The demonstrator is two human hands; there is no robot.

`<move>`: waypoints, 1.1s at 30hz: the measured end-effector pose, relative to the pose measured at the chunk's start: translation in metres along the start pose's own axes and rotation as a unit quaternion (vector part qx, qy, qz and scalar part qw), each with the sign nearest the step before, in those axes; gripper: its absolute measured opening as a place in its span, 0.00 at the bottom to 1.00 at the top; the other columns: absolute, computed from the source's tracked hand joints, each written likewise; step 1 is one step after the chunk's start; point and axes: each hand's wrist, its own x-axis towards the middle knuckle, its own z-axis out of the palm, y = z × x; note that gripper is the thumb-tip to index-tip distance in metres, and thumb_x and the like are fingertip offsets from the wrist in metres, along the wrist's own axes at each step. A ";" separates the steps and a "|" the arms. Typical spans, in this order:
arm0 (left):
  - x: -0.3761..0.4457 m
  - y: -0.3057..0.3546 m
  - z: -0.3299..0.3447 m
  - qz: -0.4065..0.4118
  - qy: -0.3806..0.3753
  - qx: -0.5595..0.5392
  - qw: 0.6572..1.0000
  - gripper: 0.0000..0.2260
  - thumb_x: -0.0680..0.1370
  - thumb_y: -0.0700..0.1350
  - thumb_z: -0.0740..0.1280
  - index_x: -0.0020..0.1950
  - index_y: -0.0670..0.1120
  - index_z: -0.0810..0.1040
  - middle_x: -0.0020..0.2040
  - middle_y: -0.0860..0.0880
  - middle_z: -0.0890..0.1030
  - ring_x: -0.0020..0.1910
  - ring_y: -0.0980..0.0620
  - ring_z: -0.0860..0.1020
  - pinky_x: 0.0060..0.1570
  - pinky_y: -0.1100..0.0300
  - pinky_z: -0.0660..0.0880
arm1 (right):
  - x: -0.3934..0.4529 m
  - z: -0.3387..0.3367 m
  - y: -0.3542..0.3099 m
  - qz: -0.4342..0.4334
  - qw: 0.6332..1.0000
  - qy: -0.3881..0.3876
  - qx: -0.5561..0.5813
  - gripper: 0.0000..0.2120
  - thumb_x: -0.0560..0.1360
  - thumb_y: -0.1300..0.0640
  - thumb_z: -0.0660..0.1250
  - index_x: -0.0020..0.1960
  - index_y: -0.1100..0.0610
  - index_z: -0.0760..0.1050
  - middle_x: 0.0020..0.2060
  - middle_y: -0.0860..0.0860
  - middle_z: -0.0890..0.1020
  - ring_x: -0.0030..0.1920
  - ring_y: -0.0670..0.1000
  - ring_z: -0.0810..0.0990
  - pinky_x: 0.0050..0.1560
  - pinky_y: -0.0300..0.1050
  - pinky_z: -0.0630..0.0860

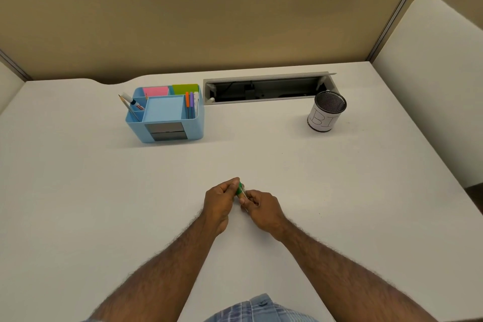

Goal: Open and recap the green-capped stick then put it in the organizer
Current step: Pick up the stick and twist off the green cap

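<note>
Both hands meet over the middle of the white desk, holding the green-capped stick [239,189] between them. My left hand [220,201] pinches the green cap end. My right hand [261,208] grips the other end, whose body is mostly hidden by the fingers. I cannot tell whether the cap is on or off. The light blue organizer [194,128] stands at the back left, holding pink and green sticky notes, a pencil, a white pen, and orange and purple markers.
A black mesh cup [326,114] with a white paper label stands at the back right. An open cable tray slot [266,87] runs along the desk's rear. A tan partition rises behind, and a white divider [431,86] stands at the right.
</note>
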 end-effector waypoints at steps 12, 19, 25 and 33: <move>0.003 0.001 0.004 -0.007 0.022 -0.028 0.999 0.13 0.76 0.41 0.69 0.58 0.37 0.81 0.56 0.38 0.83 0.50 0.49 0.79 0.44 0.65 0.75 | 0.003 0.000 0.000 -0.003 1.000 0.005 -0.025 0.12 0.78 0.51 0.64 0.41 0.57 0.79 0.38 0.55 0.85 0.38 0.51 0.78 0.42 0.46 0.75; 0.004 0.000 0.004 -0.015 0.031 -0.040 0.999 0.12 0.75 0.41 0.70 0.57 0.38 0.81 0.53 0.40 0.83 0.46 0.51 0.80 0.36 0.70 0.76 | 0.004 0.000 0.003 -0.009 1.000 0.002 -0.020 0.13 0.77 0.51 0.64 0.43 0.60 0.79 0.40 0.58 0.85 0.37 0.50 0.76 0.41 0.46 0.74; 0.006 0.000 0.006 -0.022 0.038 -0.046 0.998 0.12 0.75 0.40 0.70 0.57 0.38 0.81 0.52 0.41 0.83 0.48 0.50 0.80 0.36 0.71 0.76 | 0.006 0.001 0.003 -0.002 1.000 0.005 -0.015 0.13 0.77 0.50 0.64 0.42 0.59 0.79 0.40 0.57 0.85 0.36 0.50 0.77 0.39 0.44 0.72; 0.007 -0.001 0.003 -0.025 0.037 -0.046 0.998 0.13 0.75 0.41 0.70 0.57 0.38 0.81 0.54 0.42 0.83 0.51 0.49 0.79 0.47 0.64 0.75 | 0.005 0.001 0.004 -0.008 1.000 0.007 -0.024 0.12 0.77 0.50 0.64 0.42 0.56 0.80 0.39 0.53 0.85 0.37 0.51 0.79 0.40 0.43 0.73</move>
